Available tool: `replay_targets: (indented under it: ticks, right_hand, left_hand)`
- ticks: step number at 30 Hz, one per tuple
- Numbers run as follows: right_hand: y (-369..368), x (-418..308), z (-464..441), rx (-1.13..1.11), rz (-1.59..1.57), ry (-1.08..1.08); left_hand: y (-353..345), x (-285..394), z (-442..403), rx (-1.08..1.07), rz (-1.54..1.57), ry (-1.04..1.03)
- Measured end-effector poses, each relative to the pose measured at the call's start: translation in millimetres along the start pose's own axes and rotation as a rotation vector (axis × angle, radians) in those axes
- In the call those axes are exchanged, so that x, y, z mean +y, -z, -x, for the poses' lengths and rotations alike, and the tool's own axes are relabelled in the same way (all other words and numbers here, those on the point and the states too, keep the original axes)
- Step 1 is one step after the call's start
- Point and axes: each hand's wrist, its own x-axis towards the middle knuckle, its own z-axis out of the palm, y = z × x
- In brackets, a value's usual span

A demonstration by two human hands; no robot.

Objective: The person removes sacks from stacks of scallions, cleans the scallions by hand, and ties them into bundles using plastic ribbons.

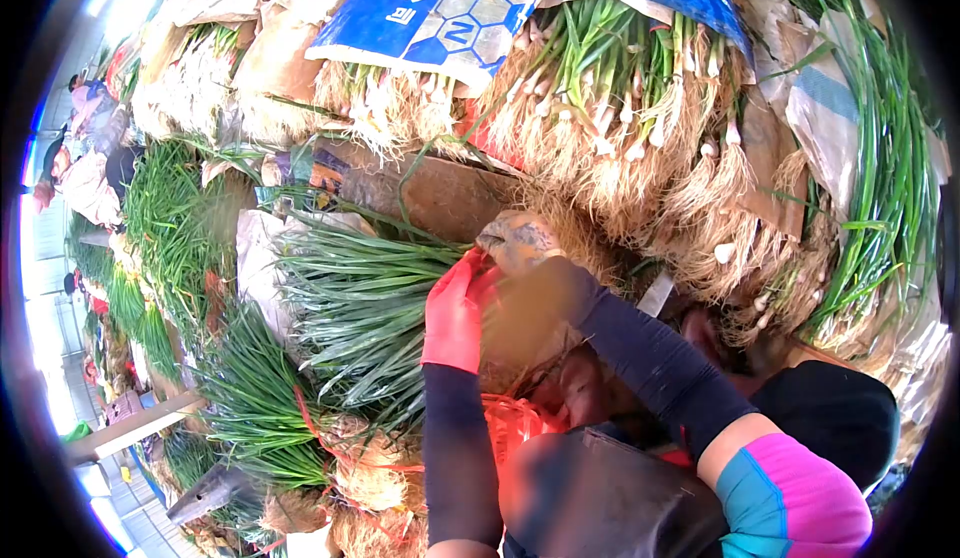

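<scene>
My left hand (462, 310), in a red glove, is closed at the right end of a bundle of long green onion leaves (365, 308). Just above and touching it, my right hand (518, 242), in a pale patterned glove, has its fingers curled in. The fingertips of both hands meet beside the bundle, and what they pinch is too small to make out. A brown blur hides the area below my right hand. Red plastic strands (515, 423) lie near my left wrist.
Bundles with pale roots (640, 148) are piled along the top and right, partly under blue printed sacks (430, 8). Another leafy bundle (255, 398) with a red tie lies lower left. A wooden beam (135, 428) and other people (90, 173) show at the left.
</scene>
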Motion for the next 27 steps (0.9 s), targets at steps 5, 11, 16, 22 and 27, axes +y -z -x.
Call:
replay_targets:
  ticks: [5,11,16,22,27]
  right_hand:
    - [-2.8,3.1,12.1,0.026,0.129,-0.054]
    - [-42.8,41.9,11.9,0.101,-0.314,-0.042]
    - [-1.4,0.1,9.6,-0.049,0.137,0.066]
    - [5.9,-21.7,-27.7,-0.079,0.281,0.239]
    - [-26.4,5.4,-64.1,-0.299,0.292,-0.016]
  left_hand:
    - [-10.9,-16.1,-0.9,0.175,-0.343,-0.219]
    - [-6.4,28.0,0.8,-0.040,-0.591,-0.158]
    - [17.6,47.2,-67.1,-0.068,-1.850,-0.954]
    - [33.0,37.2,-87.0,-0.150,-1.511,-0.747]
    - [38.7,39.3,-83.7,-0.224,-1.106,-0.777]
